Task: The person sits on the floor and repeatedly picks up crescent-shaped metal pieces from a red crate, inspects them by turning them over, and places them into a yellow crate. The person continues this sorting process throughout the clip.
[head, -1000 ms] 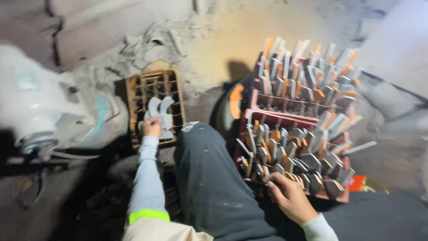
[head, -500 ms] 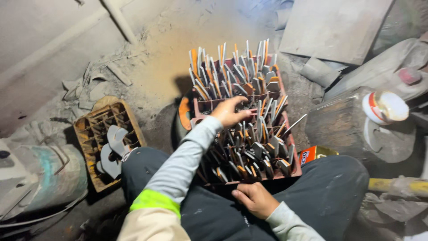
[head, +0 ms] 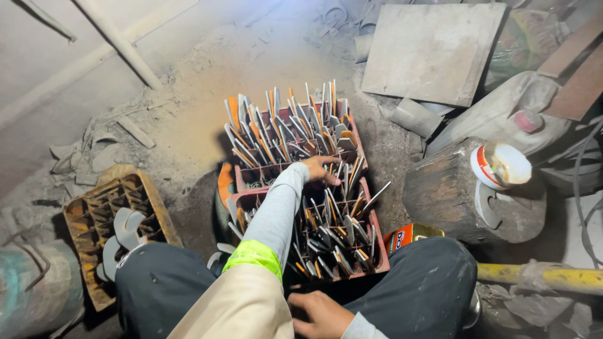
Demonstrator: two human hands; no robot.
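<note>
Dusty dirt floor (head: 188,125), grey slab (head: 433,50), wooden stump (head: 446,188), dim light

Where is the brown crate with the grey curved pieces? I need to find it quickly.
In the head view, the brown crate sits low on the person's left, beside the left knee, left of the red crate where the left hand reaches.

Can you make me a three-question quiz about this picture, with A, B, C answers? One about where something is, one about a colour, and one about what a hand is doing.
1. Where is the left hand?
A. on the wooden stump
B. over the red crate of metal blades
C. in the brown crate

2. What colour is the sleeve band?
A. blue
B. pink
C. neon yellow-green

3. What is the right hand doing?
A. resting low by the red crate
B. holding a hammer
C. waving

Answers: B, its fingers reach among the blades; C, the band glows yellow-green; A, it sits near the crate's near edge, holding nothing visible.
</note>
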